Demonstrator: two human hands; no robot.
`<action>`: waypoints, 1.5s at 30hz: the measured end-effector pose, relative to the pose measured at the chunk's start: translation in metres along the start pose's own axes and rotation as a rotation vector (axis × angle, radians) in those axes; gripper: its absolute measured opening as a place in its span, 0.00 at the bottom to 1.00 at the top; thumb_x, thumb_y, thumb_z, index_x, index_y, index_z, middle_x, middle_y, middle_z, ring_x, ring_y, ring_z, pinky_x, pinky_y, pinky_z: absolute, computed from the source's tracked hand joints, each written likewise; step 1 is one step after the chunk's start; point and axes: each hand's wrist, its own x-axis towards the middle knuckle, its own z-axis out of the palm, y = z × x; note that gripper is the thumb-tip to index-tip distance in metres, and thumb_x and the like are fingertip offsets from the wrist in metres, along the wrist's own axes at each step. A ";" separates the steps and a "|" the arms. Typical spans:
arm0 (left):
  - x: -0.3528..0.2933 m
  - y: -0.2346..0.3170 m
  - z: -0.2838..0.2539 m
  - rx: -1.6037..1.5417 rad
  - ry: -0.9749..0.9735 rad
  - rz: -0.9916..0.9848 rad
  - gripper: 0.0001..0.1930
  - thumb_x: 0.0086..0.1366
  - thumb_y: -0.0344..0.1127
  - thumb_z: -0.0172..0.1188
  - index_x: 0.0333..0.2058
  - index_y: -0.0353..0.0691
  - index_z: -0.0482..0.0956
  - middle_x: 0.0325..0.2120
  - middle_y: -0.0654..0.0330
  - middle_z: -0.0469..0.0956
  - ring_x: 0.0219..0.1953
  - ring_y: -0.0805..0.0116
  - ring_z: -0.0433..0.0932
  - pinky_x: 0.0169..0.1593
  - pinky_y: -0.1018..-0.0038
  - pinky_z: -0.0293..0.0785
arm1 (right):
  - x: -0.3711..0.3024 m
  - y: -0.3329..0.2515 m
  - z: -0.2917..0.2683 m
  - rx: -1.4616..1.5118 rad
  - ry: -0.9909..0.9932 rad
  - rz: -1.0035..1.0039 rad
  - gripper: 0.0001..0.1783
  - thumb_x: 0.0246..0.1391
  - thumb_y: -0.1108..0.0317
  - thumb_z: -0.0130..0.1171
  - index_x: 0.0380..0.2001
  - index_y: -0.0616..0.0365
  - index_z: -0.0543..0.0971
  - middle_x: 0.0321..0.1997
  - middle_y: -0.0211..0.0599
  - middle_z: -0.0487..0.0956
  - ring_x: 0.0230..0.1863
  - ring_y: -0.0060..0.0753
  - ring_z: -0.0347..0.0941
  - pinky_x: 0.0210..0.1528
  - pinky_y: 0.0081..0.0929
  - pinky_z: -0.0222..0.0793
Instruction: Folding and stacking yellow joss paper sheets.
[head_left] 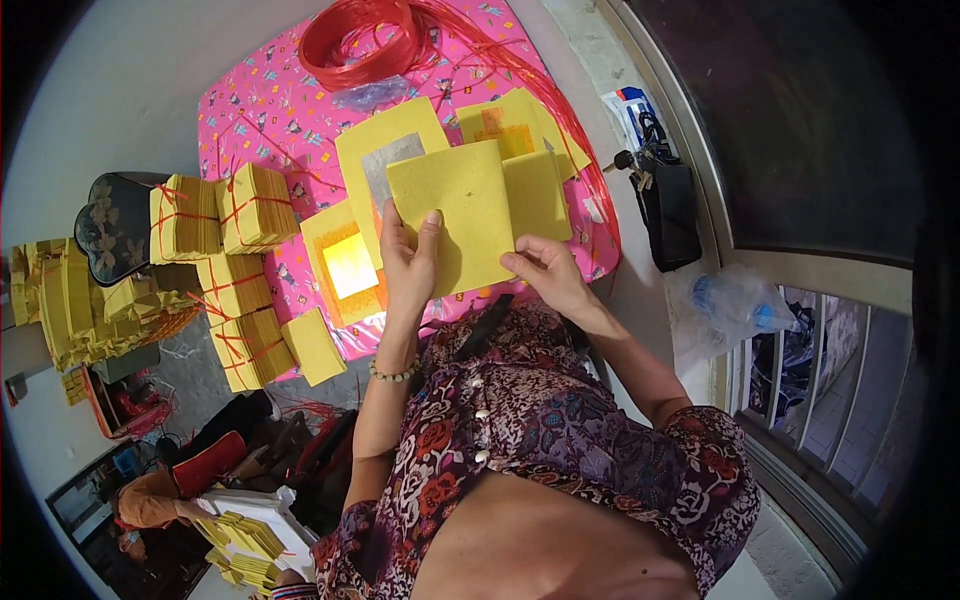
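Observation:
Both my hands hold a plain yellow sheet of joss paper [455, 205] above the table. My left hand [408, 260] grips its left edge, thumb on top and fingers behind. At the lower right corner, my right hand [550, 275] pinches it between thumb and fingers. Below it lies a yellow sheet with a silver square [385, 155], partly covered. To the left is a yellow sheet with an orange-bordered shiny square [350, 262]. Beyond to the right are another orange-marked sheet [510, 135] and a plain yellow sheet [540, 195]. Whether I hold one sheet or several, I cannot tell.
Bundles of yellow paper tied with red strips [250, 210] stand along the left edge of the pink patterned table [270, 110]. A red coil of plastic strip [360, 60] lies at the back. Keys [640, 175] and a black pouch [668, 220] rest on the right ledge.

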 end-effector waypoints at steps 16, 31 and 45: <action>-0.019 -0.028 0.033 0.034 -0.250 -0.090 0.15 0.66 0.29 0.52 0.50 0.32 0.63 0.39 0.56 0.75 0.41 0.72 0.73 0.42 0.77 0.71 | 0.002 0.005 -0.030 0.011 0.255 -0.106 0.06 0.62 0.68 0.51 0.35 0.60 0.72 0.32 0.22 0.73 0.36 0.11 0.67 0.38 0.13 0.63; -0.035 -0.048 0.034 0.672 -0.887 -0.156 0.16 0.61 0.34 0.55 0.46 0.34 0.69 0.35 0.46 0.78 0.39 0.47 0.77 0.43 0.60 0.72 | 0.085 0.085 -0.134 -0.482 0.523 -0.148 0.13 0.57 0.62 0.55 0.36 0.63 0.74 0.27 0.39 0.79 0.29 0.29 0.74 0.33 0.30 0.68; -0.023 -0.139 0.070 1.049 -0.806 0.089 0.35 0.50 0.32 0.64 0.58 0.38 0.59 0.55 0.43 0.60 0.54 0.44 0.63 0.57 0.60 0.64 | 0.095 0.090 -0.131 -0.845 0.560 -0.010 0.15 0.54 0.59 0.58 0.33 0.63 0.77 0.28 0.46 0.80 0.30 0.43 0.77 0.33 0.38 0.69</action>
